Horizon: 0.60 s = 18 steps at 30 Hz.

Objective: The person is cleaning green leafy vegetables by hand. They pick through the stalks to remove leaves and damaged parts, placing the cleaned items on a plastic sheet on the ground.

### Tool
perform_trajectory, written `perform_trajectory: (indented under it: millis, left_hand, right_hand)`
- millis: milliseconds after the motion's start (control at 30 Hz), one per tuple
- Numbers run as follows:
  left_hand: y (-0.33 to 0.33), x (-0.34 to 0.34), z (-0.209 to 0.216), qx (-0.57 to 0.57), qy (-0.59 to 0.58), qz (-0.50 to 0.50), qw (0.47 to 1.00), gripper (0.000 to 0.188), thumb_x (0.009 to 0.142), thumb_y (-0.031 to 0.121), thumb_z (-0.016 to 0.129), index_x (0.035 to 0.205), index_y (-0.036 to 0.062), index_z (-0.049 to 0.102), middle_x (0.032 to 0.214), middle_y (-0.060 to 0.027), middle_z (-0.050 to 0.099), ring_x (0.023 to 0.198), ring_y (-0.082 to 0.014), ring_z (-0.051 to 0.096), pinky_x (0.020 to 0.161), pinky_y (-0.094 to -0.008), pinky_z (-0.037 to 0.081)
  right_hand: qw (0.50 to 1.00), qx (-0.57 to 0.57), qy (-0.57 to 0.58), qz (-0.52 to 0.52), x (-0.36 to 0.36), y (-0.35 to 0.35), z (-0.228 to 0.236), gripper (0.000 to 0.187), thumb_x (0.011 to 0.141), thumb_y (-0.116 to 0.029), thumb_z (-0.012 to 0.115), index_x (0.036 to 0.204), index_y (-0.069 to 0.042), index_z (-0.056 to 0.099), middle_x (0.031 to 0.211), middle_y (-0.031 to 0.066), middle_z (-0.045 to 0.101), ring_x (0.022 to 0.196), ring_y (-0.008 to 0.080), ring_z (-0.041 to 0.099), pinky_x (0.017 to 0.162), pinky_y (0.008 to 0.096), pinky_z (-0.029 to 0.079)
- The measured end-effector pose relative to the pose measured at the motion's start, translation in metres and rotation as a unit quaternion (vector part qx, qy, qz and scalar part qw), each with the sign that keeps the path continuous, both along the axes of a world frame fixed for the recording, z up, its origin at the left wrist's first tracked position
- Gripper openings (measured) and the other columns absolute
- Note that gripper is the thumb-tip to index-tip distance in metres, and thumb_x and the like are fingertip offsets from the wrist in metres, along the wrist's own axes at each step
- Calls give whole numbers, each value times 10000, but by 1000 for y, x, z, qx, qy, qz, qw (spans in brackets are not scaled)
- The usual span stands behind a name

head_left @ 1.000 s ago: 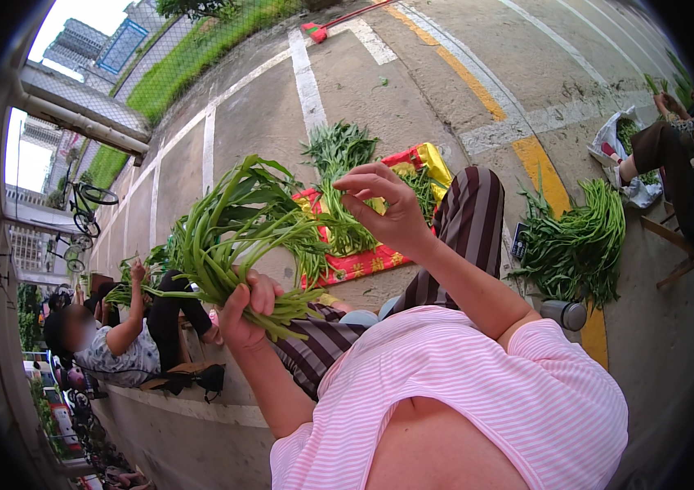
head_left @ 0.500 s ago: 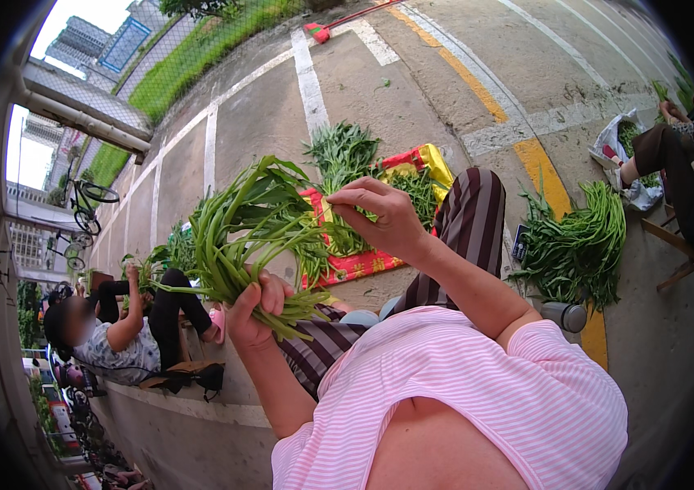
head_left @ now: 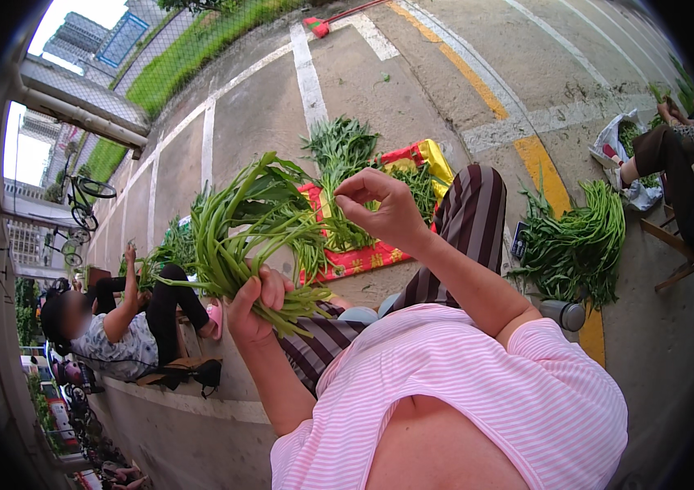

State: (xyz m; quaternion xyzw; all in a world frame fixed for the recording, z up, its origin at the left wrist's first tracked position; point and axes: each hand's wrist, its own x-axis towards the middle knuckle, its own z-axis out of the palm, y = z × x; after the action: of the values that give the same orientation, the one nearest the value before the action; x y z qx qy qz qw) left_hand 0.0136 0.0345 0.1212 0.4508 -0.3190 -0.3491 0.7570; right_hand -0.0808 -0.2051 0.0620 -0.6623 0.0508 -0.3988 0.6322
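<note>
A bunch of long-stemmed leafy greens, which look like water spinach, is gripped in my left hand. Its stem ends stick out below the fist, and the leafy tops curl over above. Up and to the right of it, my right hand hovers over my knees with thumb and forefinger pinched; whatever may be between them is too small to make out. Beyond both hands, a pile of loose greens lies partly on a red and gold plastic sheet.
At my right sits a large heap of stems, with a lidded flask and a small dark packet beside it. One person sits at left with greens. Another, far right, has a white bag and wooden stool.
My right hand has shifted slightly right and down, its fingers curling in closer to the thumb. The left hand holds the bunch almost still. The person at left has raised a hand.
</note>
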Motion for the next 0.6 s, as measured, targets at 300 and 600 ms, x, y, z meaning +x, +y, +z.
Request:
perform_trajectory:
  millis: [300,600]
  left_hand:
    - [-5,0,-1,6,23,12,1000,219,986,195,521,1055,1,596,656,13,486,588,-116,475,782,-349,463]
    - [-16,1,-10,50,77,29,995,242,942,162,562,1079,-33,600,659,-32,525,596,-153,505,792,-370,506]
  right_hand:
    - [987,121,63,81,5,-3,-9,95,894,-69,644,971,-16,661,887,7,656,823,54,630,769,211,528]
    - [910,378,99,138,30,-8,-23,62,900,-121,627,926,-71,654,874,0,649,767,62,622,719,222,543]
